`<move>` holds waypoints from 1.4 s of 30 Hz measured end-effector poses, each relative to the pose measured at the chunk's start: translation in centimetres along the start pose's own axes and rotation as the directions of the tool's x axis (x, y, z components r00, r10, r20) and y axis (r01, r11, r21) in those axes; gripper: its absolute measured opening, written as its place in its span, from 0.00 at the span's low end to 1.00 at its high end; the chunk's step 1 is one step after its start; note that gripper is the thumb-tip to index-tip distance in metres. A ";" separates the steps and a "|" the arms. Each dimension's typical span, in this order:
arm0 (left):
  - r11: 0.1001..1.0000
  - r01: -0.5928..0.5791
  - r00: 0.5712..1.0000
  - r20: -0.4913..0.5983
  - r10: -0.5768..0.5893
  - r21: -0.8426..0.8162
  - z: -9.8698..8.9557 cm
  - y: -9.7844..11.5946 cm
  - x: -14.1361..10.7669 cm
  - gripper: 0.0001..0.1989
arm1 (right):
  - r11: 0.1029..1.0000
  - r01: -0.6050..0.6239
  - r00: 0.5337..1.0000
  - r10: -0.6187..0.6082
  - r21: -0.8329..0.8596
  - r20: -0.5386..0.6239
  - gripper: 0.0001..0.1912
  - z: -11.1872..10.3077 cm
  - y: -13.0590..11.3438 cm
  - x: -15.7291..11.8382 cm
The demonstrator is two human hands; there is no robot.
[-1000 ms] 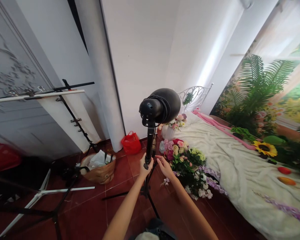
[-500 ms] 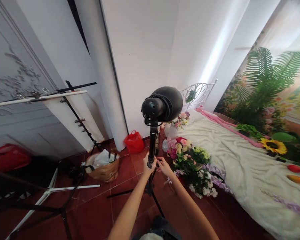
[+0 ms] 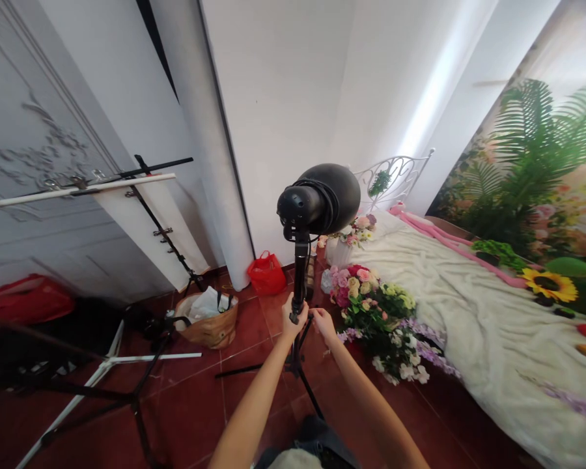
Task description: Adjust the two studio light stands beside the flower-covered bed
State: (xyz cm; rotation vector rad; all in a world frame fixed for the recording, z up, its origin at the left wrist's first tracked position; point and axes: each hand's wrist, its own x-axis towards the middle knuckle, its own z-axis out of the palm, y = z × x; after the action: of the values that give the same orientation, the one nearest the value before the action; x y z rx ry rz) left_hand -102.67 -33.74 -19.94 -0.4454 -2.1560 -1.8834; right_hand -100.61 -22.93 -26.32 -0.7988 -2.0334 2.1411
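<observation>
A black studio lamp [image 3: 297, 207] with a wide dark reflector tops a black light stand [image 3: 300, 270] straight ahead of me. Its cable is coiled around the lamp body. My left hand [image 3: 293, 319] is wrapped round the stand's pole below the lamp. On the pole's right side, the fingertips of my right hand [image 3: 325, 324] pinch a small dark knob [image 3: 311, 314] of the stand, mostly covered by the fingers. The stand is upright, its legs spread on the red tiled floor [image 3: 254, 326].
To the right, artificial flowers [image 3: 366, 290] crowd against a bed with a cream blanket [image 3: 473, 306]. Left of the stand are a red bag [image 3: 266, 273], a wicker basket [image 3: 215, 329] and a white stand leg [image 3: 156, 357]. A backdrop stand [image 3: 159, 228] leans by the wall.
My right hand's fingers have drawn closer together at the stand's side. My left hand keeps its hold on the pole. The whole view has shifted slightly.
</observation>
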 end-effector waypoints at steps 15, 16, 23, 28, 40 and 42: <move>1.000 0.007 1.000 -0.024 -0.007 0.013 0.4 -0.2 0.0 0.05 | 0.862 0.488 0.872 -0.478 -0.133 0.102 0.20 -1.3 2.7 -2.5; 1.000 0.004 1.000 -0.028 -0.004 0.014 0.4 -0.3 0.0 0.05 | 0.869 0.479 0.878 -0.469 -0.127 0.101 0.20 -1.4 2.5 -2.2; 1.000 0.005 1.000 -0.028 -0.005 0.012 0.4 -0.1 -0.1 0.04 | 0.949 0.315 0.944 -0.311 -0.020 0.108 0.21 -1.5 1.1 -0.1; 1.000 0.007 0.999 -0.036 -0.006 0.026 0.5 0.0 -0.2 0.05 | 0.997 0.029 0.997 -0.024 -0.065 0.077 0.18 -1.0 -0.1 1.0; 1.000 0.006 1.000 -0.031 -0.006 -0.006 0.4 0.7 -0.3 0.05 | 0.968 0.154 0.988 -0.147 -0.196 0.051 0.27 -0.9 1.2 -1.2; 1.000 -0.002 1.000 -0.029 0.002 0.003 0.3 0.6 -0.3 0.05 | 0.991 0.087 0.995 -0.081 -0.101 0.063 0.26 -0.5 1.2 -1.3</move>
State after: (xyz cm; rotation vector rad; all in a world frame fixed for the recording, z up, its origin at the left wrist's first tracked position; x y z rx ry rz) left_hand -102.14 -33.35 -19.58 -0.4169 -2.1384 -1.8742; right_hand -98.97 -23.10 -27.02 -0.6570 -2.1807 2.0530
